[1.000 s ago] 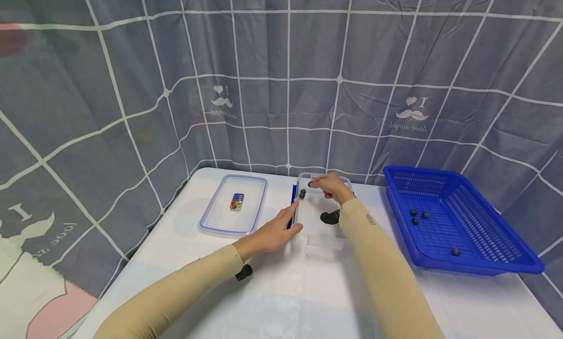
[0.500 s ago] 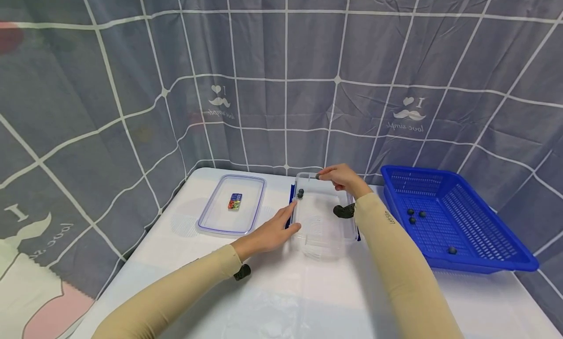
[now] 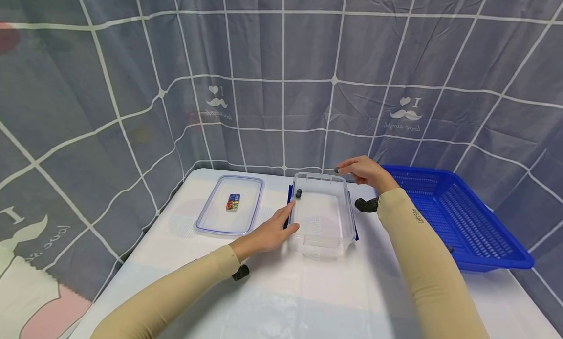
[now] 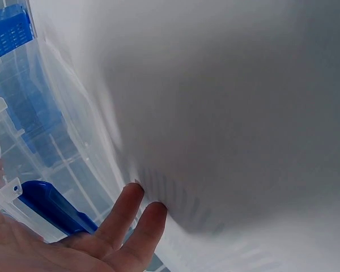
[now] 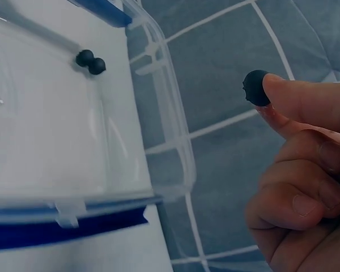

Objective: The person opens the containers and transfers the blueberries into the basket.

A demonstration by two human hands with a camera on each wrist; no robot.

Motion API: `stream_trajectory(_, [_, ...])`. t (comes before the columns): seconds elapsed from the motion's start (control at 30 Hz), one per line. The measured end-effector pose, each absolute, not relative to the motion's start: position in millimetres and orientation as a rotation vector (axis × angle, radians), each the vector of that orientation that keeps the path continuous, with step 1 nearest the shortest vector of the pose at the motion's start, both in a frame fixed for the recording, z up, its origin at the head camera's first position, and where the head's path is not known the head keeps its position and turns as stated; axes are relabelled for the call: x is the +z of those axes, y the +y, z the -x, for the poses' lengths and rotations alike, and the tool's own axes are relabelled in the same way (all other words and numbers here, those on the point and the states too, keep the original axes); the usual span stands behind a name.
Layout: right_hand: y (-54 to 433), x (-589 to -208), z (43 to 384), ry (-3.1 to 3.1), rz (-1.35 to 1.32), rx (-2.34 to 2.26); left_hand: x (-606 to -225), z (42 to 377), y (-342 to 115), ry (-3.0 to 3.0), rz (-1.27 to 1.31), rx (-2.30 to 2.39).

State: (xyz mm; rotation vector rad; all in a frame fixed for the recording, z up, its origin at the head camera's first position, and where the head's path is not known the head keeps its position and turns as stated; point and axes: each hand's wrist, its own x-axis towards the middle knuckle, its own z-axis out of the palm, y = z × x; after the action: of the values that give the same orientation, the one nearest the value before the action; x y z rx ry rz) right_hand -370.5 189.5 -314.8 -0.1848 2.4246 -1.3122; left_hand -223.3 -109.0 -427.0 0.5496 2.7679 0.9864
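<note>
Between thumb and forefinger my right hand [image 3: 369, 174] pinches a dark blueberry [image 5: 256, 88], beyond the back right corner of the clear plastic container [image 3: 323, 177]; its other fingers are curled in. Two blueberries [image 5: 92, 62] lie close together inside that container, near its left wall. My left hand [image 3: 268, 232] is at the container's left side, fingers extended along the wall by the blue latch [image 4: 51, 207]; the left wrist view shows two of its fingertips. Nothing is held in it.
A blue perforated basket [image 3: 492, 226] stands at the right, partly hidden behind my right arm, with a blueberry [image 3: 450, 248] showing inside. To the left lies a clear lid [image 3: 220, 219] with a blue seal and a small coloured label. A grey checked curtain [image 3: 264, 99] hangs behind the table.
My right hand has moved right with the blueberry, from over the container's back left to past its back right corner. My left hand has stayed at the container's side.
</note>
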Motion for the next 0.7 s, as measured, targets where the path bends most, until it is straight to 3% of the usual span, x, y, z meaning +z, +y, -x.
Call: stream_trajectory(0.7, [281, -306, 353, 2.471, 0.131, -1.263, -427, 222, -111, 2.762, -0.560, 0.999])
